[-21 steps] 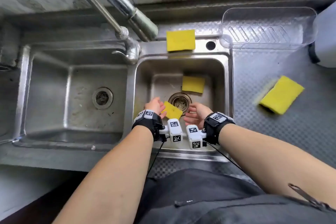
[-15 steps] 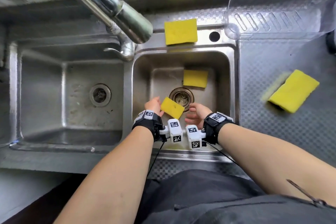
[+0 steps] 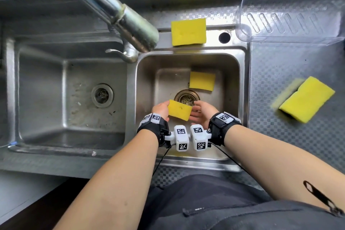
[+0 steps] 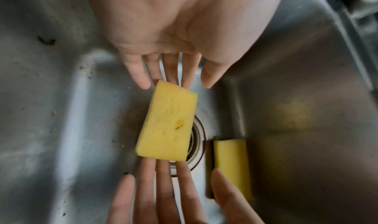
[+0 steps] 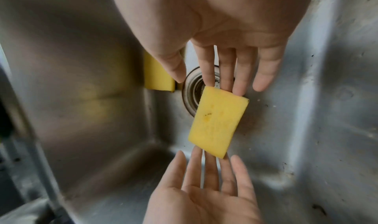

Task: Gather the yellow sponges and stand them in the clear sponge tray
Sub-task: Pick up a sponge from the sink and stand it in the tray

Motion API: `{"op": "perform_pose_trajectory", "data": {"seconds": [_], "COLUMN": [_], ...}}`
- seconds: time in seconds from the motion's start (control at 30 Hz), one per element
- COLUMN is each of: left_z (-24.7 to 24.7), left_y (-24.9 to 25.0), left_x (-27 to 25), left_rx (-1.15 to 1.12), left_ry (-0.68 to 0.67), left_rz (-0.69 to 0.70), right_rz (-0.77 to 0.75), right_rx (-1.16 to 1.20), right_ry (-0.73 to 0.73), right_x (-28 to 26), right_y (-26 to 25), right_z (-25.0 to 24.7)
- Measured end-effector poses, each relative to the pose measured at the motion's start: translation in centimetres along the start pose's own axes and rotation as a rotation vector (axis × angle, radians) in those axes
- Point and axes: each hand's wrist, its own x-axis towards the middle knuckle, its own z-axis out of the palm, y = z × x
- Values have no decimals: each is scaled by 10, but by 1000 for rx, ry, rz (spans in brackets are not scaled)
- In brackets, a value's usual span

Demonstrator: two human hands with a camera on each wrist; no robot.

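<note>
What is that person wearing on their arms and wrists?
Both forearms are bare, with no sleeves. Each wrist carries a black strap with a white tag of black square code markings. A white boxy camera unit with the same markings sticks out from each strap, trailing a thin black cable.

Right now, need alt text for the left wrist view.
A yellow sponge is held by its short ends between the straight fingertips of the left hand, at the bottom, and the right hand, at the top, above the drain of a steel sink basin. A second yellow sponge lies on the basin floor beside the drain.
</note>
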Motion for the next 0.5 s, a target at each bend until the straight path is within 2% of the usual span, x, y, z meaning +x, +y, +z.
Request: {"op": "perform_pose_trajectory", "data": {"seconds": [0.23, 0.5], "left_z": [2, 2], "left_y": [13, 33], "left_x": [-25, -80], "left_rx": [127, 29], "left_ry": [152, 160], "left_rz": [290, 502], "right_rz": [-145, -353], "right_rx": [24, -12], "right_ry": [-18, -16], "right_x": [-39, -95], "right_y": [-20, -30], "right_z": [-4, -20]}}
